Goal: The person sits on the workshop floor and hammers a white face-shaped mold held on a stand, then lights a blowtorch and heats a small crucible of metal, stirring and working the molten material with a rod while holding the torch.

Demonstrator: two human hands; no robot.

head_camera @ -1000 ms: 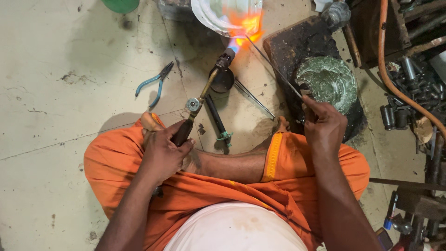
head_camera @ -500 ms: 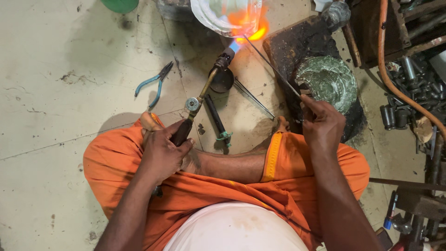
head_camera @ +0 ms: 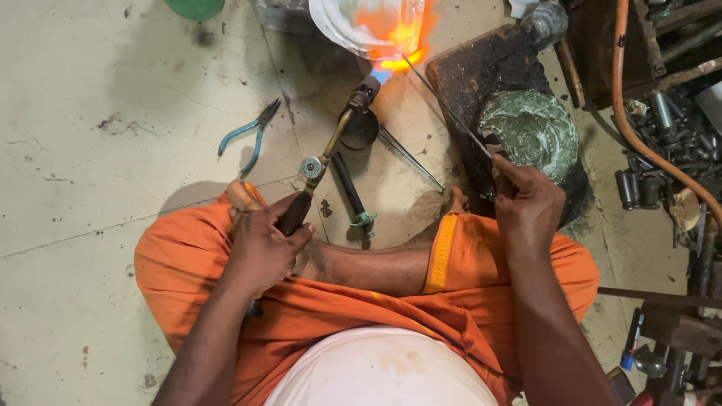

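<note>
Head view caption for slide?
Left hand aims lit torch at glass piece; right hand feeds thin rod.

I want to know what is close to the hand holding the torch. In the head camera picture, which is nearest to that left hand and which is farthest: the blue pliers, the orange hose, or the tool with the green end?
From the left hand:
1. Tool with the green end, just to its right on the floor.
2. Blue pliers, up and slightly left.
3. Orange hose, far across on the right side.
</note>
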